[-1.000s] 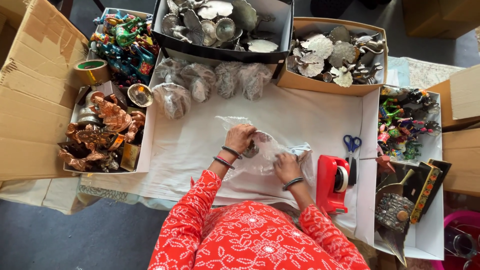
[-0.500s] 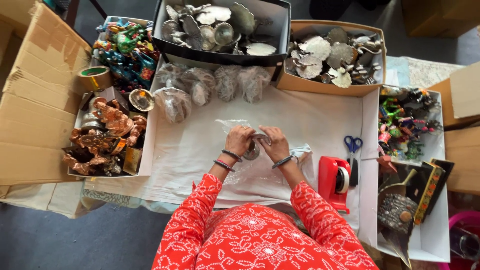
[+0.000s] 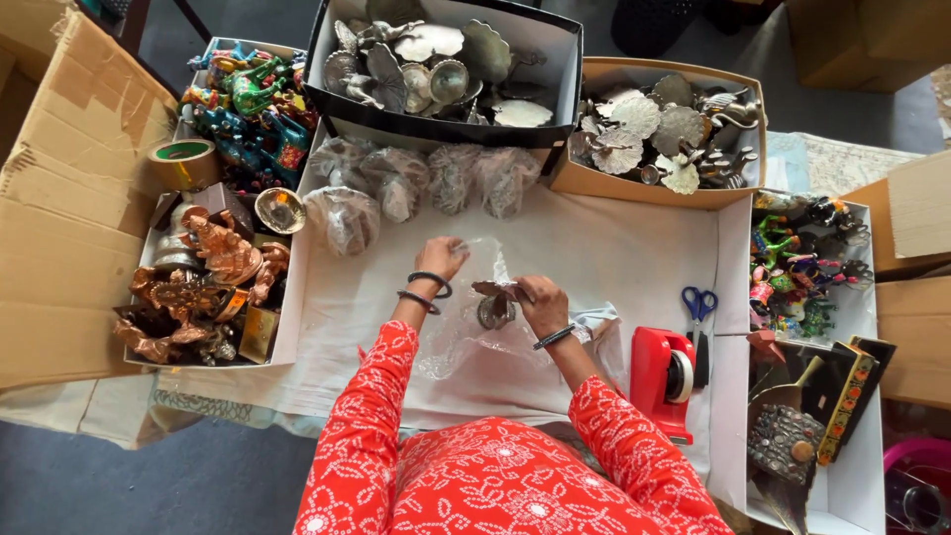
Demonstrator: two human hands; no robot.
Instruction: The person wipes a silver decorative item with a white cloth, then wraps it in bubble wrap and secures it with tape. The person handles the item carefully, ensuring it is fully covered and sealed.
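Four wrapped bundles (image 3: 421,183) – one red tape dispenser (image 3: 662,376), one blue scissors (image 3: 698,307), one tape roll (image 3: 183,161) – two hands were visible.

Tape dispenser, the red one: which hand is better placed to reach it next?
Right, probably. The red tape dispenser sits just outside the right hand, which holds the small metal piece; the left hand is farther away, lifting the clear plastic wrap.
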